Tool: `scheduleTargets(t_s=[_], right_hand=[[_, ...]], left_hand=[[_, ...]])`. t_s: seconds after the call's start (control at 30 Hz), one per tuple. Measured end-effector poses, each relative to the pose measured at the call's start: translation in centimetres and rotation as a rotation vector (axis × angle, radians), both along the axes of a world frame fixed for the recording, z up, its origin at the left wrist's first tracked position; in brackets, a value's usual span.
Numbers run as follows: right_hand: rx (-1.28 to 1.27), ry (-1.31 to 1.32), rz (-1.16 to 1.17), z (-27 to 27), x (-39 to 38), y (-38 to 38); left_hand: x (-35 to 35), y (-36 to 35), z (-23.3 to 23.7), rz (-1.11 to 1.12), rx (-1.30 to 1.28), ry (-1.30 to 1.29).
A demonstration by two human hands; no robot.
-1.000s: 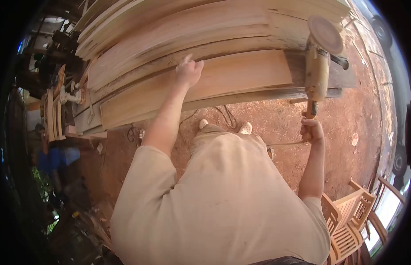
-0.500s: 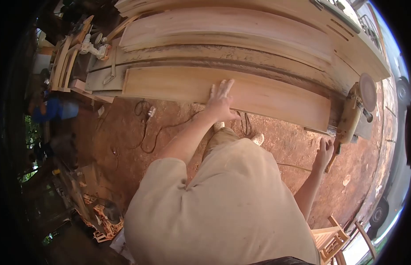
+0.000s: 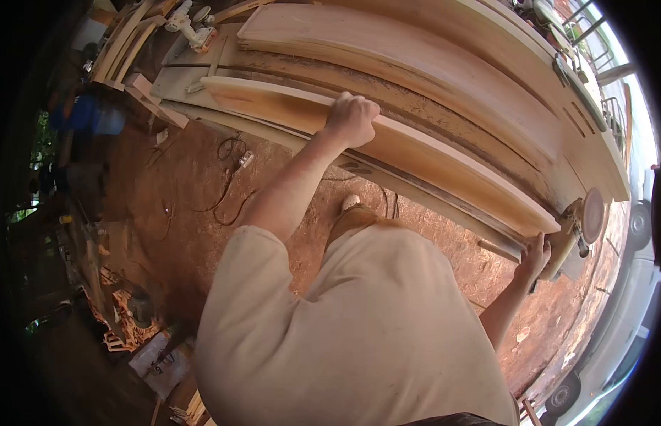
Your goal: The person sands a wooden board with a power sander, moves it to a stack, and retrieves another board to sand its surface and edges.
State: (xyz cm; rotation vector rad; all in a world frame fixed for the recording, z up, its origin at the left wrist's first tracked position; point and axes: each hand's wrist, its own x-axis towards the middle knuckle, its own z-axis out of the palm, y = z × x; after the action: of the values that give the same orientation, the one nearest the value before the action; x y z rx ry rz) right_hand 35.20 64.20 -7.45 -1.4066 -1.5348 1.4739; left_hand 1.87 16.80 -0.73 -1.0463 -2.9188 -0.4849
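A long wooden board [image 3: 430, 167] stands tilted up on its long edge on the workbench [image 3: 274, 135], its near face turned toward me. My left hand [image 3: 353, 119] is closed over the board's raised upper edge, left of its middle. At the board's right end, my right hand [image 3: 534, 257] has its fingers against the corner, thumb side partly hidden. Just right of that hand lies a disc sander [image 3: 573, 231] with a round pad [image 3: 593, 215].
Another wide board [image 3: 416, 67] lies farther back on the bench. A cordless drill [image 3: 192, 27] and wooden pieces [image 3: 132, 42] are at the far left. A cable [image 3: 227, 202] runs over the reddish floor [image 3: 195, 248]. A vehicle [image 3: 614, 319] stands at right.
The board went from lying flat to tilted up on edge. My left hand closed from spread fingers onto its upper edge. My right hand moved from beside the sander's handle to the board's end.
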Motion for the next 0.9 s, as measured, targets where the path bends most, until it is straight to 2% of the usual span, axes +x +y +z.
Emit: scheduleTargets(t_s=[0.03, 0.1, 0.17, 0.23, 0.27, 0.33, 0.37, 0.43, 0.47, 0.5, 0.53, 0.57, 0.63, 0.7, 0.77, 0.83, 0.87, 0.9], right_hand=[[0.197, -0.188, -0.024, 0.2, -1.4, 0.9], [0.203, -0.208, 0.030, -1.7, -3.2, 3.3], [0.115, -0.190, 0.297, -2.6, -4.1, 4.2], [0.445, -0.601, 0.242, -4.6, -5.1, 5.2], [0.438, -0.613, 0.209, -4.6, -5.4, 5.6], [0.453, -0.868, 0.246, -4.5, -5.3, 5.7], [0.443, -0.877, 0.230, -3.3, -4.7, 4.5], [0.441, -1.177, 0.260, 0.7, -5.8, 0.0], [0.426, -1.169, 0.298, 0.9, -5.5, -1.0], [0.422, -1.172, 0.310, -0.6, -4.8, -0.9], [0.468, -1.057, 0.291, -3.6, -3.6, 0.6], [0.511, -0.938, 0.267, -5.4, -3.3, 1.9], [0.513, -0.923, 0.279, -6.3, -3.4, 2.9], [0.513, -0.929, 0.280, -6.7, -2.6, 2.9], [0.505, -0.914, 0.376, -6.2, -2.4, 3.8], [0.491, -0.880, 0.438, -4.8, -1.9, 3.0], [0.468, -0.899, 0.436, -3.3, -2.3, 1.8], [0.500, -0.918, 0.439, -4.0, -2.0, 2.2]], left_hand=[[-1.5, 0.5, -0.9, -0.036, 0.033, 0.058], [-3.7, 1.8, -1.4, -0.050, 0.017, 0.074], [-4.5, 2.3, -2.8, -0.082, -0.011, 0.068], [-5.3, 3.5, -5.1, -0.015, 0.097, 0.080], [-5.5, 3.8, -6.1, -0.042, 0.075, 0.085], [-6.1, 4.5, -7.1, -0.047, 0.082, 0.043], [-6.4, 4.8, -7.5, -0.005, 0.086, 0.005], [-5.9, 4.9, -8.7, -0.013, 0.072, -0.080], [-4.6, 4.8, -10.2, -0.019, 0.089, -0.042], [-3.3, 4.6, -11.3, -0.023, 0.107, -0.003], [-2.0, 4.3, -11.7, -0.018, 0.100, -0.007], [-1.0, 4.0, -11.8, -0.012, 0.069, -0.045], [-1.3, 3.1, -10.8, -0.021, 0.031, -0.080], [-2.6, 0.4, -8.1, 0.117, -0.121, -0.213], [-6.3, -4.1, -9.2, 0.364, -0.196, -0.206], [-9.6, -9.3, -7.6, 0.642, -0.203, -0.290], [-12.8, -14.0, -11.1, 0.709, -0.161, -0.169], [-15.0, -17.6, -12.1, 0.758, -0.128, -0.153]])
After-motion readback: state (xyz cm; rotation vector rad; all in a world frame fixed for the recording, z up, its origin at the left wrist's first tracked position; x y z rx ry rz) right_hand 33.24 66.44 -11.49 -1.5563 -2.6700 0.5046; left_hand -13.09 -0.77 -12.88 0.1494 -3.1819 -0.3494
